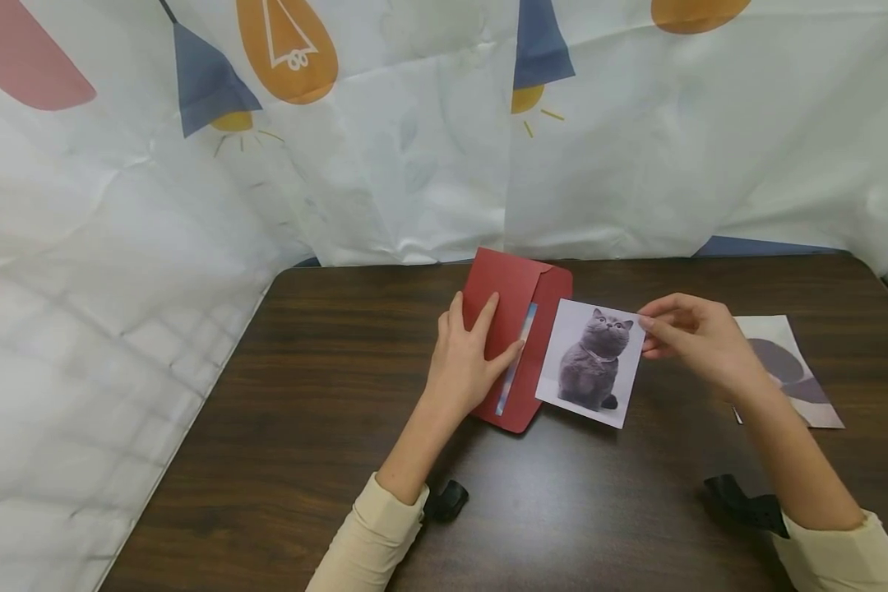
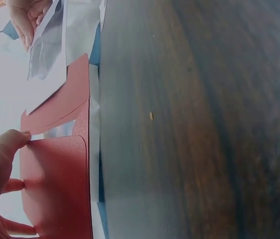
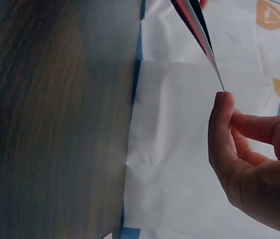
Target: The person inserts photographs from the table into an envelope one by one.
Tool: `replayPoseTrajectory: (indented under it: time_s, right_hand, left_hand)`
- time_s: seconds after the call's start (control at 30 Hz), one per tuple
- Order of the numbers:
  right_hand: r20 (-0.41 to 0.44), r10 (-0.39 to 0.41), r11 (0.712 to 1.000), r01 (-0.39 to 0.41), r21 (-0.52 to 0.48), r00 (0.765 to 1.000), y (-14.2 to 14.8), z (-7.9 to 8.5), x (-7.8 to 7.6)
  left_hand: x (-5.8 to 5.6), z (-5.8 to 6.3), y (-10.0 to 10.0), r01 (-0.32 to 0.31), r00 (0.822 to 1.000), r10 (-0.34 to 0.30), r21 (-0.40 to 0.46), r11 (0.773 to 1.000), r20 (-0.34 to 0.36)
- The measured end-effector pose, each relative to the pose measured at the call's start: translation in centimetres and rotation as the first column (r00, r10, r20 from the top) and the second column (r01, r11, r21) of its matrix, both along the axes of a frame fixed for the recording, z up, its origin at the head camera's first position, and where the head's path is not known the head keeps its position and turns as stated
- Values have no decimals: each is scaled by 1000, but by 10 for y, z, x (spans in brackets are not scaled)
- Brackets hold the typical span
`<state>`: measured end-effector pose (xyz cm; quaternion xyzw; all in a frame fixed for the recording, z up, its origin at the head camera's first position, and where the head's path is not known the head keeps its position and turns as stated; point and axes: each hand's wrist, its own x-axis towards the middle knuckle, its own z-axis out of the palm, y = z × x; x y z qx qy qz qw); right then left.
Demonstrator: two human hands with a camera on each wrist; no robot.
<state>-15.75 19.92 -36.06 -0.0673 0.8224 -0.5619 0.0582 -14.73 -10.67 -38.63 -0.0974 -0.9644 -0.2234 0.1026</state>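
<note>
My left hand (image 1: pixel 464 362) holds a red envelope (image 1: pixel 506 275), its fingers spread over the front panel and its thumb at the pocket's edge. The envelope's flap (image 1: pixel 555 296) is folded out to the right. A strip of a bluish picture card (image 1: pixel 515 362) shows in the pocket opening. With thumb and fingertips, my right hand (image 1: pixel 699 333) pinches the upper right corner of a square white picture card with a grey cat on it (image 1: pixel 595 362). This card overlaps the flap in the head view. Edge-on, the card (image 3: pixel 212 57) appears thin in the right wrist view.
Beyond my right forearm lies a print with grey and mauve shapes (image 1: pixel 792 353), partly hidden. Dark wood tabletop (image 1: pixel 281 427) extends around the hands. A white curtain with printed lamps (image 1: pixel 429 164) hangs behind the table. Black straps (image 1: pixel 447 501) sit at both wrists.
</note>
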Motion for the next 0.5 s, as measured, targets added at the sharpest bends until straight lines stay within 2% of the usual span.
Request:
replayPoseTrajectory:
  time_s: [0.2,0.5]
  right_hand:
    - [28,-1,1000,2,-18,1000,-5,0,0]
    - [18,4,1000,-4,-31,1000,-13,7,-2]
  left_hand:
    - [-2,-1,0,-1,1000,1,8,1000,15]
    - [-6,2,5,0,1000,0,10,1000,12]
